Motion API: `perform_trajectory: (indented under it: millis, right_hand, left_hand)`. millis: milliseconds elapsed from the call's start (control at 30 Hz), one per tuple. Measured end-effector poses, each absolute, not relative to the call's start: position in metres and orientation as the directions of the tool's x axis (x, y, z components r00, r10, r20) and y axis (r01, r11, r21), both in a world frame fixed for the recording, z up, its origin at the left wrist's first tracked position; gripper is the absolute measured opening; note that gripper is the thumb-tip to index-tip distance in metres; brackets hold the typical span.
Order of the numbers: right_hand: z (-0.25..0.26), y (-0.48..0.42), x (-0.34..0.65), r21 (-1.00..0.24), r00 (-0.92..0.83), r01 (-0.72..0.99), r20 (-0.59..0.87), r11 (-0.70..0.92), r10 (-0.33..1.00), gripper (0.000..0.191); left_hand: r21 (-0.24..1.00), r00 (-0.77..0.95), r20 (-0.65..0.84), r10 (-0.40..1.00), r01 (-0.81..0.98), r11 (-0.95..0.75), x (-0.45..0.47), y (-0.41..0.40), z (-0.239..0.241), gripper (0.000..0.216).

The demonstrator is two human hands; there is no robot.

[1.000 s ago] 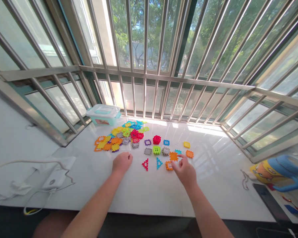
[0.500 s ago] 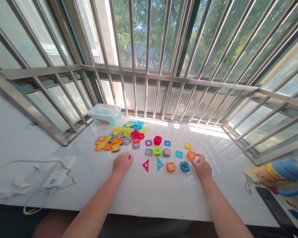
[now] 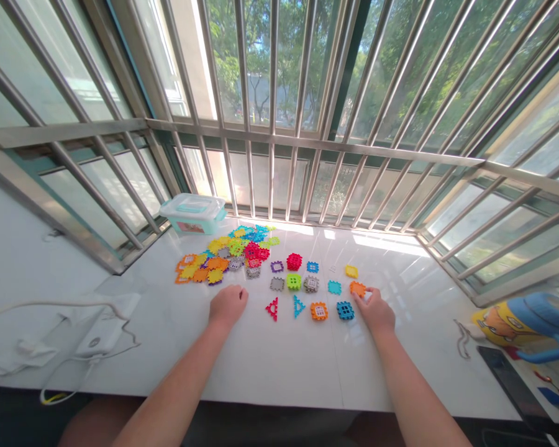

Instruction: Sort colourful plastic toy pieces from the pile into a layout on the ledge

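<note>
The orange square tile (image 3: 356, 288), notched at its edges, lies flat on the white counter (image 3: 284, 360).

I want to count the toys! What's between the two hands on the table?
In the head view, between the left hand and right hand lie a red triangle, blue triangle, orange square and blue square.

Right hand (image 3: 377, 310) has its fingertips touching a square tile (image 3: 358, 288) on the sill (image 3: 284, 354). A gridded tile (image 3: 345, 310) sits just left of that hand, and two triangles (image 3: 273, 308) lie further left, between both hands. Behind the left hand (image 3: 228, 305) is the tile pile (image 3: 214, 264), with a lidded box (image 3: 193, 214) behind that. The charger (image 3: 95, 338) is well off to the left.
</note>
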State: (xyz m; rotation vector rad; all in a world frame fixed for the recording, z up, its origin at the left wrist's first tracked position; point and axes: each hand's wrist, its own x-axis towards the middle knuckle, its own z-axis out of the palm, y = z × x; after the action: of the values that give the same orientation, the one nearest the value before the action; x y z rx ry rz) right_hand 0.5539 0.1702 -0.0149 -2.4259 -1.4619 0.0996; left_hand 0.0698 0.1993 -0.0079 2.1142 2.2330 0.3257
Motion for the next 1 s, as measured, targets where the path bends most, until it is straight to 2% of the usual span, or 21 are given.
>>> perform_trajectory:
  millis: [233,500,667,733,867,1000]
  right_hand:
    - [-0.011,0.169,0.55,-0.237,0.484,0.859,0.084,-0.454,0.871,0.067]
    - [-0.014,0.17,0.552,-0.228,0.48,0.861,0.073,-0.454,0.874,0.073]
    - [-0.016,0.17,0.552,-0.238,0.478,0.862,0.094,-0.447,0.873,0.075]
    - [-0.015,0.17,0.552,-0.244,0.479,0.86,0.086,-0.448,0.874,0.075]
    - [-0.013,0.169,0.551,-0.247,0.478,0.859,0.071,-0.449,0.876,0.072]
    - [-0.013,0.169,0.55,-0.245,0.474,0.862,0.076,-0.444,0.877,0.071]
  left_hand:
    - [0.189,-0.081,0.084,0.993,0.98,0.064,0.071,0.199,-0.005,0.04]
    - [0.204,-0.085,0.099,0.991,0.977,0.063,0.07,0.199,-0.007,0.036]
    - [0.253,-0.108,0.151,0.983,0.965,0.068,0.07,0.197,-0.009,0.028]
    - [0.27,-0.1,0.181,0.978,0.962,0.048,0.071,0.196,-0.01,0.032]
    - [0.262,0.027,0.211,0.977,0.962,-0.083,0.071,0.197,-0.013,0.052]
    - [0.258,0.207,0.16,0.965,0.935,-0.243,0.069,0.205,-0.016,0.059]
